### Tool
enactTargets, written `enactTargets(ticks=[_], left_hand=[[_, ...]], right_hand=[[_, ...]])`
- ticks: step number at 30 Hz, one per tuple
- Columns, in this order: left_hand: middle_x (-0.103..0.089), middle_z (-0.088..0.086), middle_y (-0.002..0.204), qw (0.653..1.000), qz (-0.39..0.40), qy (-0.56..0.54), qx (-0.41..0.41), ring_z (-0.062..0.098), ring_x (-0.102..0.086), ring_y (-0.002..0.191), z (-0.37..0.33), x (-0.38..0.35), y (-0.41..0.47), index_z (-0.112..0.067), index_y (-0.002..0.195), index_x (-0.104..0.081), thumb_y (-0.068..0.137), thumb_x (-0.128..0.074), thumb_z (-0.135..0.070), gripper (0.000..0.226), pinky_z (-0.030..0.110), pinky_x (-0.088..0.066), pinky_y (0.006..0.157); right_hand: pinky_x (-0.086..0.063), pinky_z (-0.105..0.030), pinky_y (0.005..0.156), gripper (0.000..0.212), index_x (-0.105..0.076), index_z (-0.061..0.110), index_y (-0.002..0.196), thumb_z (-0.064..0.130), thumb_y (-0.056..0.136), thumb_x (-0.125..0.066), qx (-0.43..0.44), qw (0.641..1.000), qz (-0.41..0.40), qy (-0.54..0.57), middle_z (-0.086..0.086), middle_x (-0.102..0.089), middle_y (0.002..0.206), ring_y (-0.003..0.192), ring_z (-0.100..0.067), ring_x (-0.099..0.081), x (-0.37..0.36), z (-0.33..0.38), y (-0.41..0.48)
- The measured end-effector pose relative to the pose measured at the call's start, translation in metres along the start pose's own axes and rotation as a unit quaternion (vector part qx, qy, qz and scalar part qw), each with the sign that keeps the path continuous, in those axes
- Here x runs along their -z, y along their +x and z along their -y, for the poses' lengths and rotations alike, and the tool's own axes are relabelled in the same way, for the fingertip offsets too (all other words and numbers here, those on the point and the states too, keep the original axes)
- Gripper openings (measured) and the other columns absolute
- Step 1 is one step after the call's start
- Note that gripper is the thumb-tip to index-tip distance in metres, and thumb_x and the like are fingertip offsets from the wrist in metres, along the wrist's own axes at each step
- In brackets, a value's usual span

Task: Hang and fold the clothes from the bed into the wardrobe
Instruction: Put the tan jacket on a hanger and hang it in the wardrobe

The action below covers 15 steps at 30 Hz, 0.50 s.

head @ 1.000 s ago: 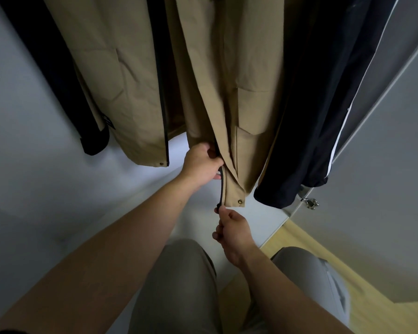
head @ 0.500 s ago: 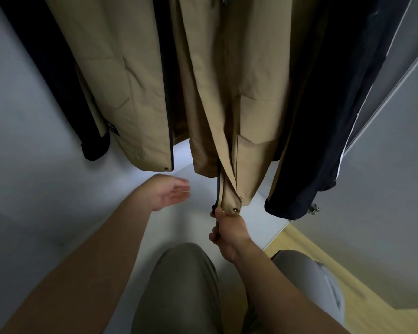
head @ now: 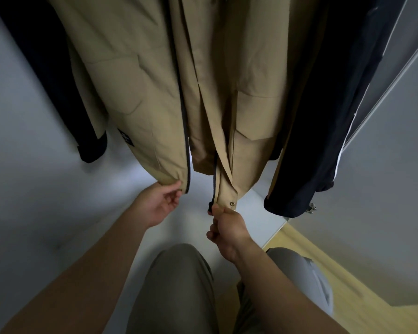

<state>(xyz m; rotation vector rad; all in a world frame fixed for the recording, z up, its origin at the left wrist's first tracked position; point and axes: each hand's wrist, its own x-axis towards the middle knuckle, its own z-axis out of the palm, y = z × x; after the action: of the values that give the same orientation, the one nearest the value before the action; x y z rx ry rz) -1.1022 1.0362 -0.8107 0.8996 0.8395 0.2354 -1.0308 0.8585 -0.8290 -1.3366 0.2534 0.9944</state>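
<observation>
The beige coat (head: 155, 92) already hangs inside the wardrobe (head: 29, 153), with its front open. A dark jacket (head: 323, 116) hangs just beside it on the right, and another dark garment (head: 58, 80) on the left.

The change is in the left hand (head: 159, 203). A second ago it held the coat's right front panel, above the right hand. Then it let go and was free for a moment. Now it is at the bottom corner of the coat's left front panel, and its fingers (head: 175, 192) pinch the hem there, beside the dark zipper edge (head: 185, 141).

The right hand (head: 227, 227) has kept its place. Its fingers are curled round the lower end of the coat's right front panel, just under the snap button (head: 232, 203).

So each hand now holds one side of the open front, a little apart. I judge that the hanging is done for this coat and that the person prepares to join the zipper ends at the bottom.
</observation>
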Motion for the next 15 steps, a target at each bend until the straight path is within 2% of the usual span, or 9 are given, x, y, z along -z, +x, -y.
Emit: enactTargets(ticks=[2, 5, 10, 15], left_hand=[[-0.066, 0.008, 0.088, 0.992, 0.037, 0.113, -0.035, 0.019, -0.064, 0.082, 0.008, -0.004, -0.017, -0.006, 0.111, -0.065, 0.087, -0.073, -0.007, 0.026, 0.033, -0.054, 0.083], [-0.074, 0.010, 0.091, 0.971, 0.032, 0.216, -0.094, 0.022, -0.071, 0.088, 0.015, -0.014, -0.037, -0.004, 0.107, -0.070, 0.085, -0.077, -0.010, 0.024, 0.035, -0.057, 0.085], [-0.072, 0.008, 0.075, 0.961, 0.016, 0.229, -0.151, 0.020, -0.069, 0.074, 0.021, -0.023, -0.045, -0.002, 0.095, -0.074, 0.093, -0.071, -0.017, 0.016, 0.036, -0.056, 0.077], [-0.074, 0.011, 0.077, 0.967, 0.012, 0.203, -0.152, 0.025, -0.074, 0.080, 0.032, -0.030, -0.044, 0.003, 0.097, -0.070, 0.097, -0.065, -0.016, 0.019, 0.037, -0.057, 0.080]], right_hand=[[-0.037, -0.030, 0.056, 0.023, -0.061, 0.002, 0.110, 0.022, 0.105, -0.052, 0.007, 1.000, 0.005, -0.001, 0.002, -0.033, 0.060, 0.057, -0.013, -0.030, 0.000, 0.001, -0.002], [-0.036, -0.029, 0.055, 0.022, -0.061, 0.002, 0.109, 0.022, 0.105, -0.053, 0.002, 1.000, 0.013, 0.017, 0.003, -0.033, 0.058, 0.055, -0.012, -0.029, -0.001, 0.000, -0.007], [-0.035, -0.029, 0.055, 0.019, -0.062, 0.003, 0.106, 0.019, 0.105, -0.054, -0.005, 0.998, 0.009, 0.054, 0.003, -0.033, 0.054, 0.053, -0.012, -0.029, -0.005, -0.003, -0.016], [-0.036, -0.028, 0.052, 0.019, -0.065, 0.002, 0.106, 0.018, 0.103, -0.055, -0.002, 0.998, 0.004, 0.064, 0.001, -0.037, 0.059, 0.054, -0.013, -0.032, -0.007, -0.006, -0.022]])
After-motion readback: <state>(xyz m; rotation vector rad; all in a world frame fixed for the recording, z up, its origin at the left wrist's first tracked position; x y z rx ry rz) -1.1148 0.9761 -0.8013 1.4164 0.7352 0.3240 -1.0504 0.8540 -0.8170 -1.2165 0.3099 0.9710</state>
